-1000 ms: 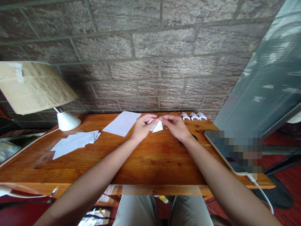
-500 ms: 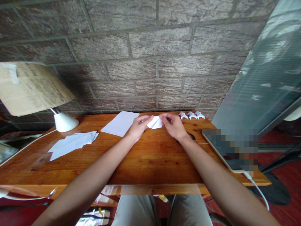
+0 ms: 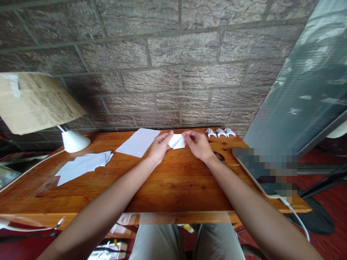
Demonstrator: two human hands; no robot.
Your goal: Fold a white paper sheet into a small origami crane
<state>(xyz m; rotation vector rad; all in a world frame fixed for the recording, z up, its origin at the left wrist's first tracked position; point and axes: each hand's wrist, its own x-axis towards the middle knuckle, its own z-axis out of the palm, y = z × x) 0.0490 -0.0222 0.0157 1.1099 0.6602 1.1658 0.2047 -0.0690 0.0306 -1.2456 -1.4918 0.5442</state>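
A small folded piece of white paper (image 3: pixel 177 141) is held up between both hands over the back middle of the wooden table (image 3: pixel 176 184). My left hand (image 3: pixel 160 145) pinches its left edge, thumb on top. On the other edge, the thumb and fingers of my right hand (image 3: pixel 197 143) are closed. A flap of the paper points down toward me. Behind my left hand lies a stack of white sheets (image 3: pixel 138 142). Beyond my right hand, several small folded paper figures (image 3: pixel 221 132) stand in a row. Part of a black ring-shaped object (image 3: pixel 220 156) shows beside my right wrist.
White paper pieces (image 3: pixel 85 164) lie overlapped on the left. A lamp (image 3: pixel 74 140) with a newsprint-covered shade (image 3: pixel 40 103) stands at the back left. A tablet (image 3: pixel 252 173), partly blurred out, lies at the right edge with a white cable (image 3: pixel 299 220). A stone-block wall (image 3: pixel 165 83) borders the back.
The folded paper and both hands have shifted slightly to the left. My left thumb has moved a little on the paper. Everything else stays in place.
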